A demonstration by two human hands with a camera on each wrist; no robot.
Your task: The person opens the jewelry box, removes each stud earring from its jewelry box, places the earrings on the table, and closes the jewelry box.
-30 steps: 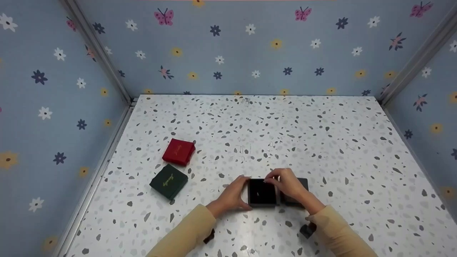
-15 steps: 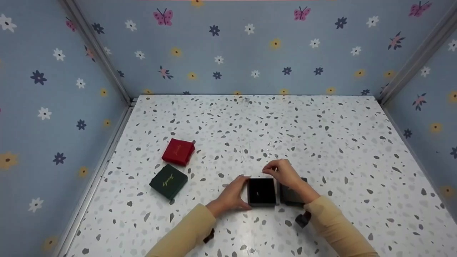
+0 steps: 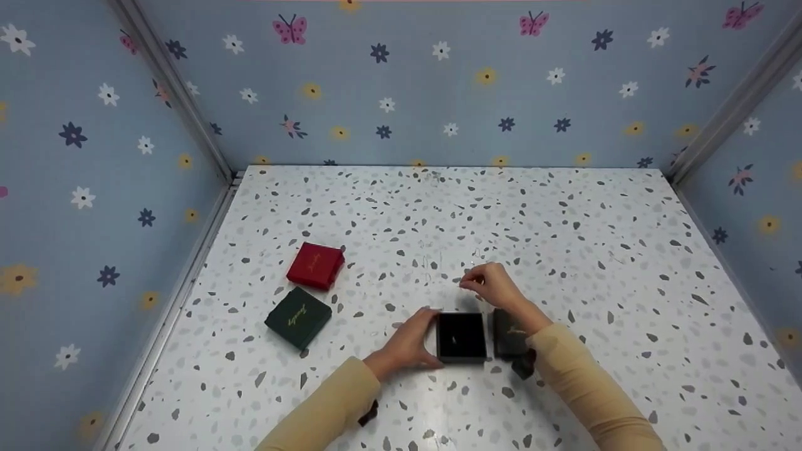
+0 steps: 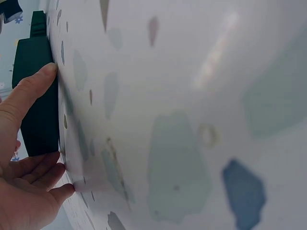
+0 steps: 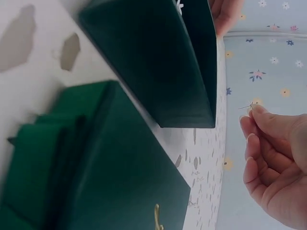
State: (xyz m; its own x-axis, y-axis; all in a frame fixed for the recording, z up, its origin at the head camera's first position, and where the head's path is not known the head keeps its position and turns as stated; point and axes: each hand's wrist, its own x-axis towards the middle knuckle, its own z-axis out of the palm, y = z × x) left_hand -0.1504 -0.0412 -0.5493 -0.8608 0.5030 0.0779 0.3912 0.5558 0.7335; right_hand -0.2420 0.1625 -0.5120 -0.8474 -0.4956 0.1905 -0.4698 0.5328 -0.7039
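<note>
A dark green jewelry box base point(image 3: 461, 360) stands uncovered, its black lining holding a small silvery piece point(image 3: 455, 340). My left hand point(image 3: 407, 344) grips the base from its left, thumb at the near corner and fingers at the far one. In the left wrist view the thumb presses the green wall point(image 4: 41, 115). My right hand point(image 3: 496, 287) is raised just beyond the base, pinching an earring point(image 5: 245, 107) between thumb and index finger; only its thin post shows. The base's green lid point(image 3: 510, 335), with gold lettering, lies right beside it, partly under my right forearm.
To the left lie a closed green jewelry box point(image 3: 299, 318) with gold lettering and a red one point(image 3: 316, 266) just behind it. The speckled white table point(image 3: 401, 213) is bounded by flowered blue panels point(image 3: 407, 75) at the back and sides.
My right hand has risen from the base's far right corner and moved away from me, the earring now seen in its pinch. My left hand and the boxes stay put.
</note>
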